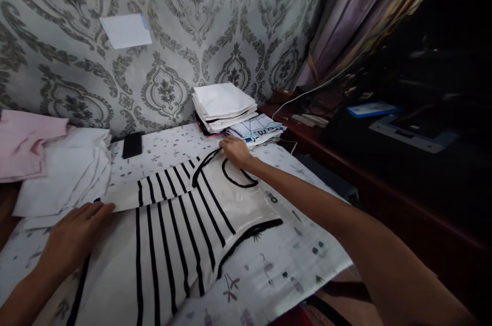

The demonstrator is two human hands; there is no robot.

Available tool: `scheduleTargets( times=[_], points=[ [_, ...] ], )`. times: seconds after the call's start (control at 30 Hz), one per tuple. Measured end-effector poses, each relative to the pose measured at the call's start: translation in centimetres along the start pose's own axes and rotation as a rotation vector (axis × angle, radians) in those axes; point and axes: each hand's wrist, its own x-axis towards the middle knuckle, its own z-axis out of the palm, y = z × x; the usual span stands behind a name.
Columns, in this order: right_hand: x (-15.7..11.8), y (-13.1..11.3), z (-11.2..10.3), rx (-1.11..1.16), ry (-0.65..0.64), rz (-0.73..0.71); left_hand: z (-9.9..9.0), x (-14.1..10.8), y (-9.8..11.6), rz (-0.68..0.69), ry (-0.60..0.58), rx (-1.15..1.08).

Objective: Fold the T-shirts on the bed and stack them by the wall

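Observation:
A white sleeveless top with black stripes and black trim lies spread on the patterned sheet. Its far side is folded over toward the middle, forming a long strip. My right hand grips the top at the far shoulder, near the round neckline. At the hem end, my left hand holds the corner of the folded strip, its fingertips partly hidden.
Folded white cloths are stacked by the wall, beside a folded printed cloth. A black phone lies near white garments and a pink one. A dark wooden desk borders the right side.

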Motion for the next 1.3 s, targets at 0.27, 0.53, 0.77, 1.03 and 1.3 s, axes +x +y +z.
scheduleTargets(
  times=[0.27,0.53,0.77,1.03,1.3],
  points=[
    [-2.9,-0.2,1.0,0.003,-0.071,0.003,0.0,0.3,2.4,0.044,-0.100,-0.008],
    [-1.9,-0.2,0.0,0.122,-0.121,0.058,-1.5,2.7,-0.5,-0.190,-0.168,-0.355],
    [0.6,-0.5,0.4,0.180,-0.211,0.175,1.8,7.2,-3.2,-0.230,-0.248,-0.160],
    [0.9,-0.2,0.9,0.191,-0.212,0.203,-0.8,8.4,-3.2,-0.273,-0.205,-0.061],
    [-0.2,-2.3,-0.2,0.199,-0.022,-0.042,-1.3,8.8,10.8,0.261,-0.161,-0.176]
  ],
)
